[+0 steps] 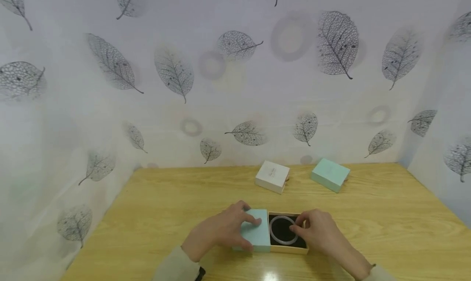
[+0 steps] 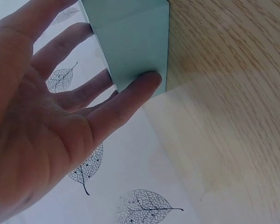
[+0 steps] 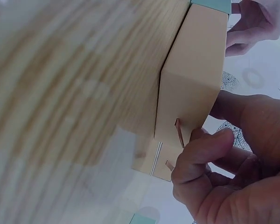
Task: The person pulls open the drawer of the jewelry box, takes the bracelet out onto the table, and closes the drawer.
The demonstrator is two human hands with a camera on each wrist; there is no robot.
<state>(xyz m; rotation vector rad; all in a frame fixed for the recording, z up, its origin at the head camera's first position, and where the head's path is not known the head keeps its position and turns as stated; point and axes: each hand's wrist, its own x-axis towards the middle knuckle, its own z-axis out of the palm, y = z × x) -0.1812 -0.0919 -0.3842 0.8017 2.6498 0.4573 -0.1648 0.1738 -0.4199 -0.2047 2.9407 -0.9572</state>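
A mint-green jewelry box [image 1: 256, 230] lies on the table with its drawer pulled out to the right. A pale, translucent bangle [image 1: 271, 231] rests on the drawer's black lining. My left hand [image 1: 224, 231] holds the green sleeve, thumb on the near side and fingers across the top and far side. Over the right end of the drawer, my right hand [image 1: 319, 230] pinches the bangle's right edge between thumb and index finger. The right wrist view shows the drawer's tan outside [image 3: 196, 60] and a brown ribbon tab [image 3: 179, 133], but the bangle is hidden there.
Behind the open box stand a white box [image 1: 272, 175] and another mint-green box [image 1: 330, 175], both closed, each with a small ribbon tab. The wooden table [image 1: 176, 195] ends at a leaf-patterned white backdrop [image 1: 235, 89] at the back and sides.
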